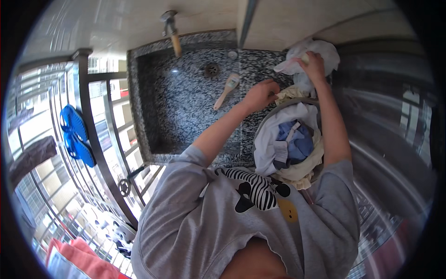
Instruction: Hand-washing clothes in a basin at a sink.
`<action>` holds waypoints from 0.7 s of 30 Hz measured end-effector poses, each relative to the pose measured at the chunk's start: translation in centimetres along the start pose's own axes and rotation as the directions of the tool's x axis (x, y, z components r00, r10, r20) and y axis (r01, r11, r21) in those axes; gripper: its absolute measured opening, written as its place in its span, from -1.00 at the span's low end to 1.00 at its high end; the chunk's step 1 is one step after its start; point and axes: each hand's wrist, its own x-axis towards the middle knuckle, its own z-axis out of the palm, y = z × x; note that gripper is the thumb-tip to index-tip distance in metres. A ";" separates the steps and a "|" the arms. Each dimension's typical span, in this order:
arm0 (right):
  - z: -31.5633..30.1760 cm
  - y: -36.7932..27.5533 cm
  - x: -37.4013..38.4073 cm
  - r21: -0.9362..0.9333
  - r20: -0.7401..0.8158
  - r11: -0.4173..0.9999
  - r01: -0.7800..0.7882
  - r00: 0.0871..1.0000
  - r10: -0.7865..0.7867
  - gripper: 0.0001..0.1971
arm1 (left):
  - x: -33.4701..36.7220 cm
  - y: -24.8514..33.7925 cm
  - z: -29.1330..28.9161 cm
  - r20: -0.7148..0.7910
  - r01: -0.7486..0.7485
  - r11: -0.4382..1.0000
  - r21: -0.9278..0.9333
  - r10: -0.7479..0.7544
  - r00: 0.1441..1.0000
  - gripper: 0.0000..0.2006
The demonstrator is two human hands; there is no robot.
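My right hand reaches to the far right corner of the stone counter. Its fingers are closed around a small pale yellowish lump at a crumpled white plastic bag; its exact kind is unclear. My left hand hovers over the right part of the counter with loosely curled fingers and a gap at the thumb, seemingly holding nothing. It is nearest to a cream cloth at the far rim of a laundry basin. White clothing and a blue garment fill that basin.
A pale-handled scrub brush lies in the speckled stone sink, near the drain. A tap projects from the far wall. Metal railings with blue slippers stand left; a shiny metallic surface borders the right.
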 end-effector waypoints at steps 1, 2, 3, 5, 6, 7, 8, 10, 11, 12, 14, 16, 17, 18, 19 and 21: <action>-0.4 0.2 0.2 -0.009 0.008 0.997 0.071 0.997 -0.071 -0.52 | -1.8 0.3 -1.5 -0.020 -0.009 0.977 -0.211 0.005 1.000 -0.83; -1.0 -0.5 0.4 0.006 0.013 0.995 0.098 0.995 -0.098 -0.52 | -4.0 1.0 -3.3 -0.043 0.006 0.978 -0.208 -0.015 0.999 -0.83; -2.0 -1.5 0.7 -0.012 0.038 0.996 0.084 0.996 -0.084 -0.53 | -6.7 2.2 -5.3 -0.046 0.041 0.901 -0.433 -0.068 0.997 -0.85; -3.4 -2.4 0.8 -0.039 0.057 0.996 0.076 0.996 -0.074 -0.53 | -11.4 2.9 -7.9 -0.070 0.058 0.769 -0.637 -0.133 0.989 -0.88; -4.0 -2.0 0.6 -0.066 0.045 0.994 0.088 0.995 -0.085 -0.52 | -13.2 2.7 -8.7 -0.094 0.057 0.765 -0.642 -0.153 0.984 -0.90; -4.5 -2.0 0.4 -0.093 0.033 0.991 0.100 0.995 -0.097 -0.51 | -14.9 3.1 -9.7 -0.111 0.069 0.724 -0.686 -0.197 0.974 -0.89; -5.3 -3.0 0.4 -0.095 0.035 0.990 0.105 0.994 -0.102 -0.51 | -16.6 3.5 -10.5 -0.125 0.080 0.680 -0.729 -0.248 0.961 -0.88; -8.3 -7.6 1.4 -0.345 0.419 0.938 0.011 0.896 0.144 -0.58 | -19.4 3.7 -11.1 -0.207 0.034 0.618 -0.786 -0.315 0.926 -0.87; -9.8 -10.2 1.8 -0.346 0.422 0.938 0.019 0.896 0.137 -0.58 | -20.3 3.7 -11.3 -0.271 -0.016 0.558 -0.829 -0.377 0.886 -0.85; -11.3 -13.1 1.9 -0.247 0.495 0.967 0.068 0.867 0.066 -0.61 | -20.9 3.6 -11.5 -0.283 -0.036 0.534 -0.845 -0.389 0.877 -0.86; -13.4 -18.9 2.4 0.038 0.505 0.996 0.083 0.858 -0.091 -0.67 | -21.5 3.6 -11.5 -0.301 -0.107 0.427 -0.898 -0.417 0.857 -0.86; -13.1 -23.8 2.5 0.411 0.439 0.911 0.043 0.866 -0.239 -0.68 | -21.9 4.4 -11.9 -0.316 -0.228 0.237 -0.944 -0.467 0.826 -0.85; -12.1 -25.2 3.2 0.576 0.423 0.817 0.008 0.852 -0.307 -0.66 | -21.9 5.3 -13.0 -0.308 -0.225 0.227 -0.948 -0.459 0.833 -0.85; -10.8 -26.8 3.6 0.616 0.362 0.787 0.026 0.878 -0.313 -0.63 | -21.9 6.2 -14.5 -0.326 -0.275 0.176 -0.945 -0.513 0.794 -0.84; -9.8 -28.6 4.1 0.654 0.297 0.755 0.049 0.901 -0.317 -0.61 | -22.1 6.7 -15.8 -0.340 -0.327 0.129 -0.936 -0.566 0.751 -0.84; -8.3 -33.0 6.0 0.692 0.176 0.715 0.103 0.936 -0.306 -0.59 | -22.5 6.0 -17.9 -0.435 -0.340 0.273 -0.900 -0.538 0.722 -0.81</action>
